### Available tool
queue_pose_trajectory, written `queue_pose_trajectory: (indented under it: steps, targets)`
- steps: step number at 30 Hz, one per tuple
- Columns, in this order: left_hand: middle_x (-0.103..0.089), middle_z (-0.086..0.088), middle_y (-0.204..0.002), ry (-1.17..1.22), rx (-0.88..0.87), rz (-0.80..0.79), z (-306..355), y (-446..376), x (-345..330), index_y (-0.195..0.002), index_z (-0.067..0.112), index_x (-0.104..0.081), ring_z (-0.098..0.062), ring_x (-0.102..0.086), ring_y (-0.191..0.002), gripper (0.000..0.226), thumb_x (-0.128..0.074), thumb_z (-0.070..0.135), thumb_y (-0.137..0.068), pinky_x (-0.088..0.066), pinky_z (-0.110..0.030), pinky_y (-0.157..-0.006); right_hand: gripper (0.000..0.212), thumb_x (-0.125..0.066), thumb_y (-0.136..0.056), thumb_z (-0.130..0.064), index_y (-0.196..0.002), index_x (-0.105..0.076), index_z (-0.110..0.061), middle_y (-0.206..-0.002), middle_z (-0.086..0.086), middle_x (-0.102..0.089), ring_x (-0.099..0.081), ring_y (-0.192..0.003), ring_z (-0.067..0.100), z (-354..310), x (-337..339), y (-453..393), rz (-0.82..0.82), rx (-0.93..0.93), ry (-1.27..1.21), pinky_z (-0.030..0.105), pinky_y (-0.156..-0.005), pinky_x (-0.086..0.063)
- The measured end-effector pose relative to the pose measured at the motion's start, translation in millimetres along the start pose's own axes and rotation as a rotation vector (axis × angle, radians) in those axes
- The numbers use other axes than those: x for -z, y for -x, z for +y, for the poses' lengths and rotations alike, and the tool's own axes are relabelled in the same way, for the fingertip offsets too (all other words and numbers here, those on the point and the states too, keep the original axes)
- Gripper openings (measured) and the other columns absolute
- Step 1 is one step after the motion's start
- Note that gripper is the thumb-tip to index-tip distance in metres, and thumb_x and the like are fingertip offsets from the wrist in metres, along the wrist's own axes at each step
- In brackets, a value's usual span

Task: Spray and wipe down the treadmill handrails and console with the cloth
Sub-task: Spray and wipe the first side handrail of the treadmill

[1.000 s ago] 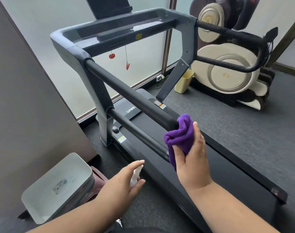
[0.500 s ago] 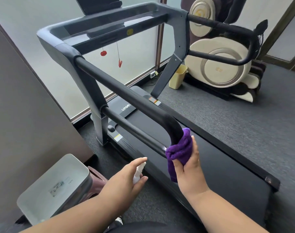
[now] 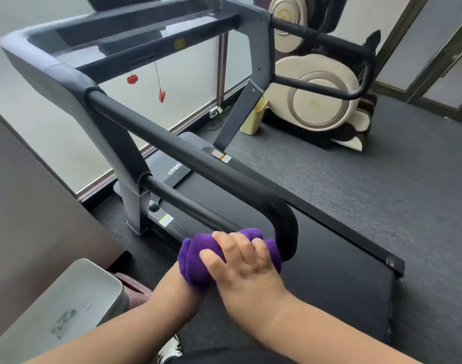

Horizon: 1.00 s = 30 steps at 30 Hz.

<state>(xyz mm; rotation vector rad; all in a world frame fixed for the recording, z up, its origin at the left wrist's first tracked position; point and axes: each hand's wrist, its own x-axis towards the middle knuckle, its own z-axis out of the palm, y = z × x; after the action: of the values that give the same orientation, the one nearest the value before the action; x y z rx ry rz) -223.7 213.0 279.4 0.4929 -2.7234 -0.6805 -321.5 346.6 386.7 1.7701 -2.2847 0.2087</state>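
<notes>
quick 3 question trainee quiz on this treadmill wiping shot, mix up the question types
1. True or false: the purple cloth is wrapped round the lower rail.
2. Which hand grips the cloth? A) right hand B) left hand
3. Fill in: the red safety clip hangs below the ____.

Key:
1. True, near the handrail bend.
2. A; the left hand is hidden behind the cloth.
3. Console.
</notes>
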Motion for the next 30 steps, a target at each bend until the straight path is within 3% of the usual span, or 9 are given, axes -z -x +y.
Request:
queue_pose_trajectory:
  steps: [2,4,8,10,13,20,23,26,30]
  targets:
    - [-0.058,0.029,-0.111,0.210,0.195,-0.050,-12,-6,6,-0.129,0.035,-0.048,0.012,-0.055,-0.098,0.036,-0.050,0.034,-0.093,-0.043,-0.010,-0.083,0.072,-0.076,-0.065,-0.033,-0.131,-0.048,-0.026,-0.151,0.008,-0.040,-0.031,-0.129,0.031,-5,8,-24,-0.223,-0.110,0.113,0.051,-0.102,-0.027]
    - [-0.065,0.026,-0.105,0.293,0.368,-0.048,-13,-3,12,-0.137,0.044,-0.038,0.014,-0.058,-0.094,0.058,-0.066,0.039,-0.086,-0.043,-0.010,-0.078,0.058,-0.059,-0.087,-0.026,-0.139,-0.034,-0.019,-0.161,0.012,-0.014,-0.015,-0.141,0.035,-1,4,-39,-0.367,-0.133,0.124,0.056,-0.109,-0.019]
    - [-0.065,0.017,-0.094,0.389,0.517,-0.131,-15,1,16,-0.143,0.038,-0.035,0.018,-0.054,-0.086,0.064,-0.067,0.034,-0.089,-0.038,-0.003,-0.066,0.055,-0.053,-0.092,-0.012,-0.143,-0.032,-0.016,-0.157,0.014,-0.011,-0.007,-0.145,0.036,18,-7,-53,-0.547,-0.304,0.126,0.058,-0.112,-0.015]
    - [-0.065,0.013,-0.100,0.382,0.539,-0.140,-18,-2,17,-0.144,0.038,-0.034,0.013,-0.057,-0.082,0.063,-0.066,0.036,-0.089,-0.038,-0.005,-0.065,0.058,-0.052,-0.093,-0.011,-0.145,-0.027,-0.018,-0.157,0.013,-0.016,-0.012,-0.145,0.038,24,-16,-50,-0.537,-0.412,0.061,0.058,-0.114,-0.016]
    - [-0.063,0.012,-0.104,0.402,0.559,-0.144,-15,0,26,-0.145,0.037,-0.033,0.019,-0.054,-0.085,0.064,-0.065,0.035,-0.090,-0.037,-0.002,-0.068,0.060,-0.045,-0.097,-0.016,-0.149,-0.016,-0.024,-0.156,0.007,-0.020,-0.023,-0.141,0.032,28,-33,-46,-0.441,-0.516,-0.049,0.053,-0.113,-0.022]
    - [-0.066,0.012,-0.079,0.429,0.575,-0.134,-24,16,33,-0.140,0.044,-0.034,0.005,-0.062,-0.074,0.060,-0.066,0.034,-0.089,-0.044,-0.020,-0.067,0.057,-0.043,-0.101,-0.025,-0.150,-0.015,-0.030,-0.159,-0.001,-0.019,-0.030,-0.139,0.023,26,-67,-60,-0.315,-0.530,-0.181,0.049,-0.109,-0.030]
    - [-0.064,0.007,-0.077,0.434,0.569,-0.150,-28,19,33,-0.141,0.041,-0.033,-0.003,-0.063,-0.074,0.060,-0.064,0.034,-0.091,-0.045,-0.026,-0.071,0.056,-0.040,-0.103,-0.033,-0.152,-0.012,-0.031,-0.161,0.001,-0.016,-0.030,-0.137,0.025,25,-72,-69,-0.332,-0.439,-0.154,0.053,-0.106,-0.033]
    - [-0.065,0.009,-0.088,0.416,0.571,-0.127,-26,17,31,-0.140,0.042,-0.034,0.005,-0.061,-0.081,0.060,-0.066,0.035,-0.090,-0.040,-0.014,-0.070,0.064,-0.043,-0.103,-0.041,-0.152,-0.003,-0.036,-0.158,0.009,-0.021,-0.041,-0.127,0.034,32,-68,-63,-0.404,-0.403,-0.088,0.054,-0.096,-0.039]
    - [-0.063,0.011,-0.104,0.408,0.571,-0.105,-18,10,25,-0.139,0.045,-0.034,0.010,-0.057,-0.089,0.061,-0.067,0.037,-0.089,-0.038,-0.011,-0.071,0.084,-0.057,-0.097,-0.037,-0.149,0.009,-0.046,-0.135,0.015,-0.036,-0.050,-0.109,0.037,37,-49,-48,-0.543,-0.423,0.011,0.049,-0.085,-0.042]
